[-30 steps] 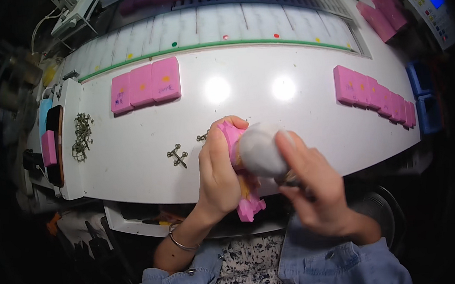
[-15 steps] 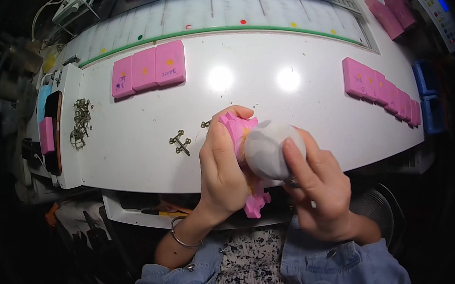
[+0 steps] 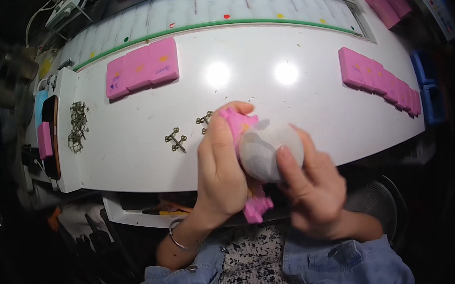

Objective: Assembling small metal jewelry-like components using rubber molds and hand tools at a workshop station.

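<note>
My left hand [image 3: 220,169] is closed around a soft pink rubber mould [image 3: 234,123] with notched edges, bent back over the fingers; a second end of it hangs below the palm. In my right hand [image 3: 318,191] is a round, grey-white, ball-like puff [image 3: 269,152], gripped between thumb and fingers. The puff presses against or sits right over the mould's inner face, hiding most of it. Just left of my left hand, a small branched metal piece [image 3: 175,140] lies on the white table [image 3: 132,166], and another metal piece [image 3: 204,121] is partly covered by that hand.
A heap of small metal pieces [image 3: 78,125] lies at the left. Pink blocks [image 3: 140,68] stand at the back left, and a row of pink blocks [image 3: 362,73] at the right. Beyond runs a green-edged white panel [image 3: 210,8]. An open drawer [image 3: 131,212] sits below the table edge.
The puff has shifted slightly left and down over the mould, with my right hand blurred by motion. My left hand keeps its hold. The whole view has shifted a little.
</note>
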{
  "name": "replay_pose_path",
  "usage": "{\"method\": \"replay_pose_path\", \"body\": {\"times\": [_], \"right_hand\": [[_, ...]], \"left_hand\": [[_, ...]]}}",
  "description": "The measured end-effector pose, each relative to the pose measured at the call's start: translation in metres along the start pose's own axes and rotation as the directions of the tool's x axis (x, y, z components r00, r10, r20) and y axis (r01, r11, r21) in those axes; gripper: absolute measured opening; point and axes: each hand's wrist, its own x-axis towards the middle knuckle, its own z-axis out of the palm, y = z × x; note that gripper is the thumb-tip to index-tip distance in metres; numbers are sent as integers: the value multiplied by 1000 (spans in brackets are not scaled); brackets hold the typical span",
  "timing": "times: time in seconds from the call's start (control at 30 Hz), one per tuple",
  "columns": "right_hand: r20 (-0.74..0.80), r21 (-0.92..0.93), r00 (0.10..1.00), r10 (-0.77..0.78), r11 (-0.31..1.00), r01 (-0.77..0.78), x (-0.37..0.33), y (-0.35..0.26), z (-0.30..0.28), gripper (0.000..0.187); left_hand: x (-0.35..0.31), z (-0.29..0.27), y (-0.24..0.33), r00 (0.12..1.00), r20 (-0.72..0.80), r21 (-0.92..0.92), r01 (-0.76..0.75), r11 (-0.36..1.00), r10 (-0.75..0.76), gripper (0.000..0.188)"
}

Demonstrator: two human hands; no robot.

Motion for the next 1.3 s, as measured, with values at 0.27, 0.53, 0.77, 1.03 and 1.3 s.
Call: {"method": "replay_pose_path", "body": {"times": [0.27,0.53,0.77,1.03,1.3], "right_hand": [[10,-124,1000,-21,992,22,2,-2,-1,53],[192,399,960,204,878,-266,21,8,-25,68],[382,5,923,56,998,-63,4,-7,-15,69],[341,-9,940,17,1000,-15,6,-7,-24,67],[329,-106,931,161,985,-132,7,16,-14,64]], "left_hand": [[6,-4,-17,988,37,152,-155,976,151,50],[5,-9,-17,963,20,20,-271,962,270,47],[5,-4,-23,944,-72,-29,-324,946,321,51],[8,-1,-16,882,-52,138,-457,879,467,65],[10,-12,-19,975,-63,-107,-220,970,214,55]]}}
